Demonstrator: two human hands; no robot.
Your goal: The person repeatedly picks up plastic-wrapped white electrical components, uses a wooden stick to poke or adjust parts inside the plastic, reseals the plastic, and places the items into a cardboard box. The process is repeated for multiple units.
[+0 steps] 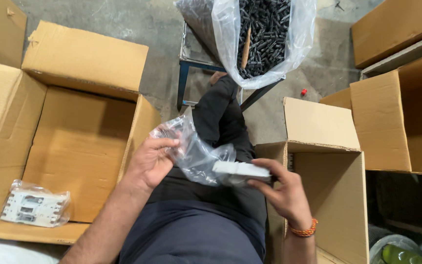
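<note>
At frame centre the left hand (153,159) pinches the clear plastic bag (196,151) open; the right hand (282,193) grips a white part (240,170), pushed into its mouth; a bagged part (35,204) lies in the lower-left box (81,142).

bag: clear plastic bag (196,151), crumpled and glossy, its mouth end pinched in the left hand (152,161), its body stretched across to the right hand (282,193)
part: white, flat rectangular plastic part (242,170), lying roughly level, held by the right hand's fingers, its left end inside the bag
</note>
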